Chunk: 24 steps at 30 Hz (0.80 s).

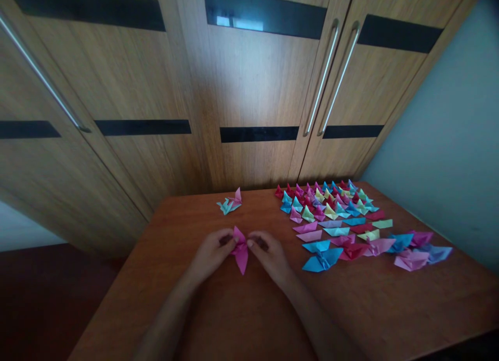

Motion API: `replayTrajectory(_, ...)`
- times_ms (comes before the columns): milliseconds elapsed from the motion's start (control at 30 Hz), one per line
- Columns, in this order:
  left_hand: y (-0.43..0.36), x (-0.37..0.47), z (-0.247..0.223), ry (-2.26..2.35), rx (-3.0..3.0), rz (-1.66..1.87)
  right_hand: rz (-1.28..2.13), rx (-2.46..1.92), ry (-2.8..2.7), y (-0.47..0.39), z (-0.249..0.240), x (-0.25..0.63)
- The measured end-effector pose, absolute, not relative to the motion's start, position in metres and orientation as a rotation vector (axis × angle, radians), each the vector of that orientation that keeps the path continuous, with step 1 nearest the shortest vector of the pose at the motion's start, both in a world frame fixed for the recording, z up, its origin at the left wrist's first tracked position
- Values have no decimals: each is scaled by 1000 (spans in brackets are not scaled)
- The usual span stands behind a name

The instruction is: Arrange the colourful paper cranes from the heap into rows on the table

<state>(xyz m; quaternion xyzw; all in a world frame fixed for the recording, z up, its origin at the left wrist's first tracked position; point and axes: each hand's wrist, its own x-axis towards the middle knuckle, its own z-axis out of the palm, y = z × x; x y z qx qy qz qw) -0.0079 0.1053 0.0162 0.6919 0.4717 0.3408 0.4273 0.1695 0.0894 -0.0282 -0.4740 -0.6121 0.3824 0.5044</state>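
Observation:
A pink folded paper piece (241,257) is held upright between my two hands above the wooden table (156,278). My left hand (212,252) pinches its left side with thumb and fingers. On the other side, my right hand (271,254) has its thumb and fingers closed at the paper's right edge. Beyond my hands lie a pink folded crane (236,196) and a light teal one (226,206), close together. Nearest to my right hand is a blue folded piece (323,258) with spread wings.
Many folded paper pieces in rows, among them a green one (307,214), cover the table's back right. More winged pieces, including a pink one (411,259), lie at the right. A wooden wardrobe (257,80) stands behind the table, with a pale wall (448,158) at right.

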Motion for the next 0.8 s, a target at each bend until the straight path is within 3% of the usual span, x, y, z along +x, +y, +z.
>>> replayTrajectory(300, 97, 9, 12, 1077, 1486, 982, 1078, -1093, -1599, 89, -32, 167)
replayTrajectory(500, 93, 9, 3, 1257, 1048, 1306, 1022, -1182, -1430, 88, -27, 170)
replayTrajectory(800, 80, 23, 11, 1103, 1397, 981, 891, -1242, -1340, 83, -19, 171)
